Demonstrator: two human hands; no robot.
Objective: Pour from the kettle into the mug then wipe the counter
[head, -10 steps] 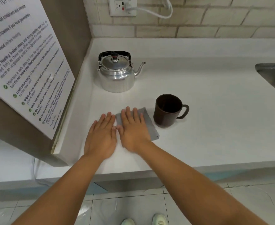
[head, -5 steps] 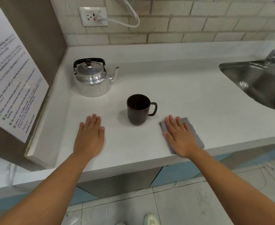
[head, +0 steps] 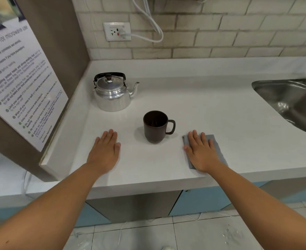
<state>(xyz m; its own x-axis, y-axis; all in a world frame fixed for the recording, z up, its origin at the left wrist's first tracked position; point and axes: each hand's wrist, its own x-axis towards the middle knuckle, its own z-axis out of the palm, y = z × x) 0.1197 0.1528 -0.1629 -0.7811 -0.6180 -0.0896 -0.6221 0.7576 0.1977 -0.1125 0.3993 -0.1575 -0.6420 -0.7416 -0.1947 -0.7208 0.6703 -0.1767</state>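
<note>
- Kettle (head: 112, 92) sits upright on the counter (head: 211, 109), lid on, handle folded over the lid, well beyond the left fingertips and nearer the corner wall; spout points toward the sink (head: 291, 103) side.
- Mug (head: 155, 126) stands upright between the two hands, just past the level of the fingertips, handle turned toward the right hand; looks empty, hard to be sure in the dark interior.
- Left hand (head: 104, 152) lies flat on bare counter, fingers together and extended, gripping nothing.
- Right hand (head: 201, 152) lies flat on the grey cloth (head: 219, 152), fingers slightly spread, pressing not clutching; cloth edges show past the little finger and under the wrist.
- Judgement: pour not started, wipe not started.
- Risk: reach to kettle passes close by the mug; a forearm brushing it could tip it.
- Risk: narrow spout, smallish mug mouth; tilting fast or from too far off means spill or overshoot.
- Risk: lid looks loose-fitting; steep tilt could drop it.
- Risk: cloth lies near the counter edge; lifting the palm carelessly may drag it off.
</note>
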